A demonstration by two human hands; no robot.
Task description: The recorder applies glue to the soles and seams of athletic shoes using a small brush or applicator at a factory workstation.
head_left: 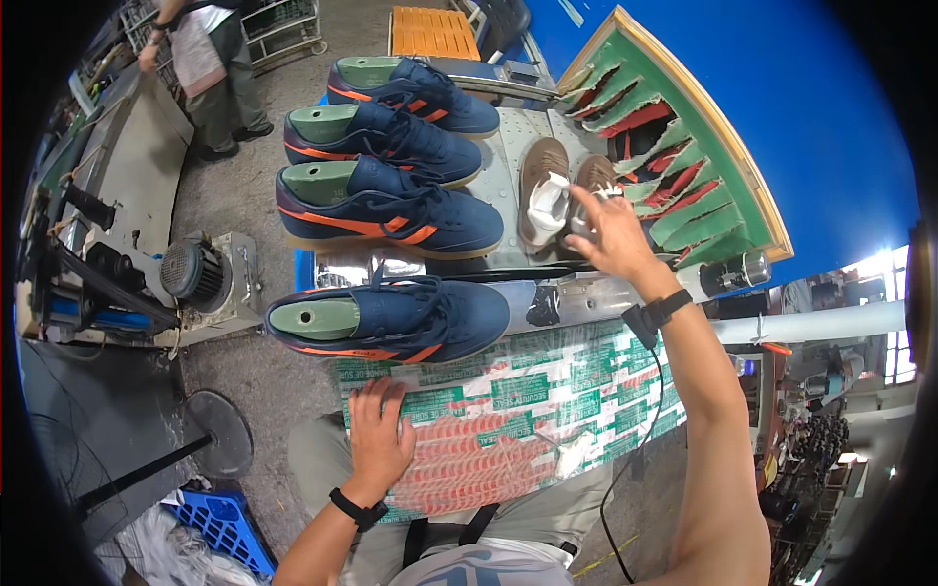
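My right hand [618, 236] reaches over a pair of small brown shoes, its index finger stretched toward the white lining of the left brown shoe [543, 161] and its thumb apart. Nothing is seen gripped in it. Partly behind its fingers is the right brown shoe [594, 174]. My left hand [381, 435] rests with fingers spread on a surface covered in green, white and red printed tape [489, 410] over my lap. Just beyond it a navy shoe [430, 317] with orange stripes and a green last inside points right. Several similar navy shoes [391, 205] are lined up farther back.
The brown shoes stand on a pale metal conveyor [508, 127]. To its right, a wood-framed opening has torn green flaps [699, 220]. A metal rail [586, 298] crosses in front. At left are a motor [192, 269], a round stand base [217, 433] and a blue crate [220, 527]. Another person [210, 78] stands far left.
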